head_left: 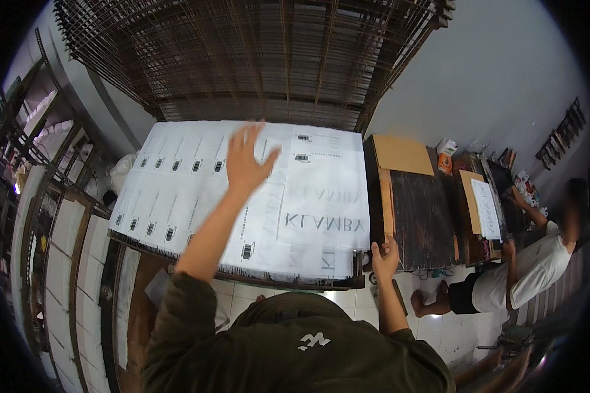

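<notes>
On the near side of the tall brown wire-metal rack (288, 46), flat white printed sheets (177, 190) already lie in overlapping rows; whether any are left to lay cannot be told. Closer to the rack, the bare left hand (248, 164) spreads over them, grasping nothing; farther from it, the bare right hand (384, 257) is beside their near right corner, its grip unclear.

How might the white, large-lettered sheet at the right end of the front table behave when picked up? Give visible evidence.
The white sheet will probably flop, since faint lettering seems to show through it. It is likely light for its size, looking thin and flat.
</notes>
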The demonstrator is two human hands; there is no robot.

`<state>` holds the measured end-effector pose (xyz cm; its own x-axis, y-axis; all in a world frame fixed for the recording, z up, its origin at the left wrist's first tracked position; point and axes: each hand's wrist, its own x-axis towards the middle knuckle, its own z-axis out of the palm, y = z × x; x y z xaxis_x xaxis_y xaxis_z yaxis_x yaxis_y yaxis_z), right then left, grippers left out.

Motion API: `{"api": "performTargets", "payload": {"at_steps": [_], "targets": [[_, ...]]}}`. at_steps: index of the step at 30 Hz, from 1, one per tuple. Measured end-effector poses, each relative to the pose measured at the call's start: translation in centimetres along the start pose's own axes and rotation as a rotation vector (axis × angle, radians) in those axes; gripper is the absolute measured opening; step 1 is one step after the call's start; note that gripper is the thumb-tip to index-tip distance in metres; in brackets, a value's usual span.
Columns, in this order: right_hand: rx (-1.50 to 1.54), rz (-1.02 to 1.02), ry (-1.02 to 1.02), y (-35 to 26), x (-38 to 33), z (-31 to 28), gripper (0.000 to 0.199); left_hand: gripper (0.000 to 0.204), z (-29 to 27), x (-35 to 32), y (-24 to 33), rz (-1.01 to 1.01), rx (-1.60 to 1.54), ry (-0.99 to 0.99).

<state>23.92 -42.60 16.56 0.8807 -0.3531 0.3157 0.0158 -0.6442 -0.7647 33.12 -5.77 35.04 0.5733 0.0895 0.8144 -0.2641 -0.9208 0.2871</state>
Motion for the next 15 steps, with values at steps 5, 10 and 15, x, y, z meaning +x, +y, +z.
{"api": "performTargets", "payload": {"at_steps": [5,10,15], "targets": [[0.165,0.101,0.016,2.3,0.3,-0.9,0.041,0.048,-4.2,19.4,3.6,0.370,0.131,0.333],[0.263,0.157,0.084,2.7,-0.5,-1.7,0.039,0.048,-5.7,25.9,5.6,0.452,0.432,0.330],[0.334,0.212,0.078,4.6,-1.9,-2.8,0.034,0.046,-4.0,27.3,3.5,0.488,0.478,0.296]]}}
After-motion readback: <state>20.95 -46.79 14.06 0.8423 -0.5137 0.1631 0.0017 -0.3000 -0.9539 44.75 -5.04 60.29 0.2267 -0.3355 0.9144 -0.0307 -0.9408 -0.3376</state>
